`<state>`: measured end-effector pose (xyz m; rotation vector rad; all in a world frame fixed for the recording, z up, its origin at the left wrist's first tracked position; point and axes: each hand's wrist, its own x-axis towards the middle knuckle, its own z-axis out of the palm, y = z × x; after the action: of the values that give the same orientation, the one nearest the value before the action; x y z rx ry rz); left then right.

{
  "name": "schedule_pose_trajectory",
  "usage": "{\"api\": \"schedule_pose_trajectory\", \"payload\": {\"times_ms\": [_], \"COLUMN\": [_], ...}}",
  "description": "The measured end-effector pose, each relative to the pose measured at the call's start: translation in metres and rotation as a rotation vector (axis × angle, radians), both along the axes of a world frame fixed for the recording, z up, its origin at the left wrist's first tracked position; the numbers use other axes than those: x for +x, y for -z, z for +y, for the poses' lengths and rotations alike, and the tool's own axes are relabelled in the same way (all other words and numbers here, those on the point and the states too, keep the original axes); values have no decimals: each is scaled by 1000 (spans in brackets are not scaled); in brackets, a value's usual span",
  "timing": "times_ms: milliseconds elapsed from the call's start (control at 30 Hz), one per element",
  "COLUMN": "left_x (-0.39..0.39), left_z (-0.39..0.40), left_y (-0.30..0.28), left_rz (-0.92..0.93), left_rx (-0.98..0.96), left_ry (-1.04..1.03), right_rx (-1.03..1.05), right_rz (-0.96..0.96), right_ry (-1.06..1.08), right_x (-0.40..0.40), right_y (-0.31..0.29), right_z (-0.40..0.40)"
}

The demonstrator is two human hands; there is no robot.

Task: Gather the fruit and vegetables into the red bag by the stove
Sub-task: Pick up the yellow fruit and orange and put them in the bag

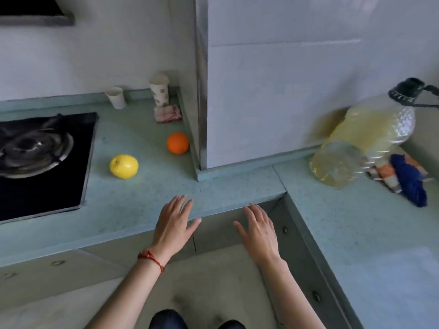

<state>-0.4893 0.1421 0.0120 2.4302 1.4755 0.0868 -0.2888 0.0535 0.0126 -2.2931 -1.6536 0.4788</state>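
A yellow fruit [123,166] lies on the pale green counter [147,203] just right of the stove. An orange [178,142] rests farther back, close to the wall corner. My left hand [174,222], with a red string on its wrist, hovers palm down over the counter's front edge, fingers spread, holding nothing. My right hand [260,230] is beside it, just off the counter edge, also spread and empty. No red bag is in view.
A black gas stove [42,160] fills the left. Two paper cups [115,97] [159,89] and a folded cloth [167,113] stand at the back. On the right counter are a large oil bottle [361,136] and a blue rag [409,179].
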Motion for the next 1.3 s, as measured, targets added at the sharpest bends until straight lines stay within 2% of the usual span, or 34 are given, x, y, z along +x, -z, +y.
{"api": "schedule_pose_trajectory", "payload": {"times_ms": [200, 333, 767, 1000, 1133, 1300], "left_x": [-58, -88, -144, -149, -146, -135], "left_z": [10, 23, 96, 136, 160, 190], "left_y": [-2, -4, 0, 8, 11, 16], "left_rz": [-9, -46, -115, -296, -506, -607], "left_rx": [35, 56, 73, -5, -85, -159], "left_ry": [-174, -268, -294, -386, -522, -684], "right_rx": [80, 46, 94, 112, 132, 133], "right_rz": [-5, 3, 19, 25, 35, 88], "right_ry": [-186, -302, -253, -210, -203, -188], "right_x": [-52, -80, -128, -126, -122, -118], "right_y": [2, -3, -12, -9, -5, -5], "right_z": [47, 76, 157, 205, 237, 275]}}
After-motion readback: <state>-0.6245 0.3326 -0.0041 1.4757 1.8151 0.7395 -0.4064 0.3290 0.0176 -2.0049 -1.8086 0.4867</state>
